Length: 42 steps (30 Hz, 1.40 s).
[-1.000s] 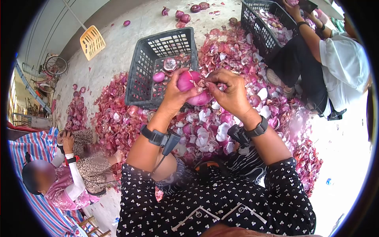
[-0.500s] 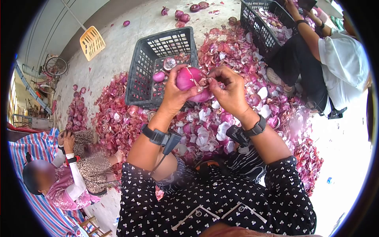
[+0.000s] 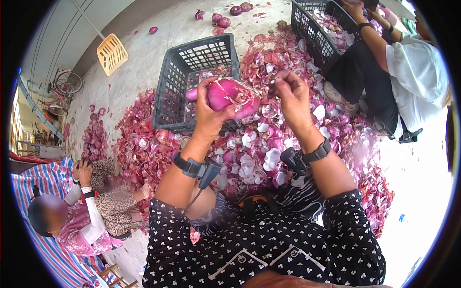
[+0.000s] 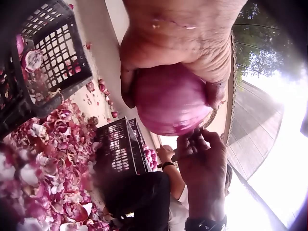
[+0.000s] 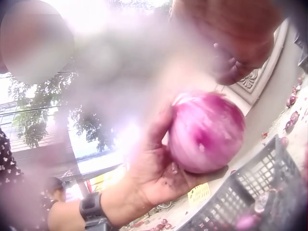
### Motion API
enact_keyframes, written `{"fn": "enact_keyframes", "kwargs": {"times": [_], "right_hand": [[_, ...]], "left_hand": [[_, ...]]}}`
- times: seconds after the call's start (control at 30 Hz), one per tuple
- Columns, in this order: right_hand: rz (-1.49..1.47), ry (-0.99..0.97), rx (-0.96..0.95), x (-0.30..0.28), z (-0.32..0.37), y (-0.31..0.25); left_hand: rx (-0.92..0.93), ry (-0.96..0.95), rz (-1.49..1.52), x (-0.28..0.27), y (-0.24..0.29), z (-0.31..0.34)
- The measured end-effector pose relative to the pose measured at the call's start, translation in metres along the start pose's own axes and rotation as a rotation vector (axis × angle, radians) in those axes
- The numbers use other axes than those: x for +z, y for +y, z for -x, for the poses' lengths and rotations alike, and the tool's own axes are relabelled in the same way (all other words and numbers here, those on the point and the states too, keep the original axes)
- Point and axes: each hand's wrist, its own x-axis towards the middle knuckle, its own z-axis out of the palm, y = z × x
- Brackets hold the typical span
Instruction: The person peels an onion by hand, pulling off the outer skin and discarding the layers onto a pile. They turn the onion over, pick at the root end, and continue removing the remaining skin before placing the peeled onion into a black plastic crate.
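My left hand grips a large purple onion, thumb on the near side and fingers round the far side; loose dry skin stands up around the onion's top. In the left wrist view the smooth side of the onion shows beneath that palm. My right hand is a little to the right of the onion, apart from it, its fingers curled in toward the thumb; no held thing shows between them. The right wrist view has the onion in the left hand, with the right fingers blurred above.
A black crate with onions inside stands just beyond the left hand. Onion skins cover the floor around it. A second crate is at the upper right beside a person in white. Another person sits at the left.
My right hand has come away from the onion's top and moved right. My left hand has shifted slightly left with the onion, whose top is turned more into view.
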Motion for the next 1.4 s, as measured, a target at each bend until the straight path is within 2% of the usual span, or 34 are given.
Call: {"fn": "enact_keyframes", "kwargs": {"times": [0.03, 0.07, 0.13, 0.2, 0.27, 0.4, 0.6, 0.67, 0.7, 0.73, 0.8, 0.87, 0.93, 0.97, 1.0, 1.07, 1.33, 1.4], "right_hand": [[0.091, -0.130, 0.104, -0.006, 0.002, -0.005], [0.091, -0.130, 0.104, -0.003, 0.003, -0.007], [0.399, -0.147, -0.280, 0.009, 0.008, -0.011], [0.402, -0.126, -0.285, 0.015, 0.010, -0.021], [0.498, -0.201, -0.359, 0.017, 0.011, -0.023], [0.524, -0.220, -0.465, 0.018, 0.010, -0.017], [0.529, -0.134, -0.333, 0.018, 0.011, -0.009], [0.307, -0.074, -0.106, 0.016, 0.010, -0.003], [0.139, -0.045, -0.062, 0.017, 0.008, -0.001], [0.139, -0.046, -0.064, 0.016, 0.006, -0.001], [-0.196, 0.086, 0.112, 0.013, 0.003, -0.006], [-0.191, 0.102, 0.182, 0.007, 0.004, -0.014], [0.158, -0.088, -0.013, 0.003, 0.006, -0.008], [0.174, -0.083, -0.127, 0.008, 0.007, -0.003], [0.175, -0.082, -0.123, 0.013, 0.009, -0.008], [0.448, -0.149, -0.333, 0.020, 0.014, -0.023], [0.571, -0.212, -0.372, 0.021, 0.014, -0.019], [0.630, -0.190, -0.393, 0.023, 0.014, -0.019]], "left_hand": [[0.013, -0.012, 0.012, 0.000, 0.001, 0.000], [0.013, -0.011, 0.013, 0.000, 0.002, 0.000], [0.005, -0.018, -0.031, -0.001, 0.001, 0.000], [0.020, -0.026, -0.034, -0.001, 0.000, -0.001], [0.031, -0.033, -0.040, -0.002, 0.000, -0.001], [0.024, -0.040, -0.076, -0.002, 0.005, -0.001], [0.053, -0.046, -0.110, -0.002, 0.007, -0.001], [0.072, -0.040, -0.115, -0.003, 0.005, -0.001], [0.060, -0.028, -0.054, -0.003, 0.004, -0.002], [0.047, -0.016, 0.006, -0.003, 0.003, -0.002], [0.020, 0.009, 0.106, -0.002, 0.005, -0.002], [-0.010, 0.034, 0.207, -0.003, 0.007, -0.002], [0.000, 0.024, 0.168, -0.006, 0.008, -0.003], [-0.001, 0.025, 0.168, -0.007, 0.008, -0.003], [0.038, 0.007, 0.109, -0.008, 0.007, -0.003], [0.074, -0.012, 0.049, -0.009, 0.007, -0.002], [0.136, -0.031, -0.144, -0.011, 0.012, -0.002], [0.097, -0.026, -0.068, -0.012, 0.008, -0.003]]}}
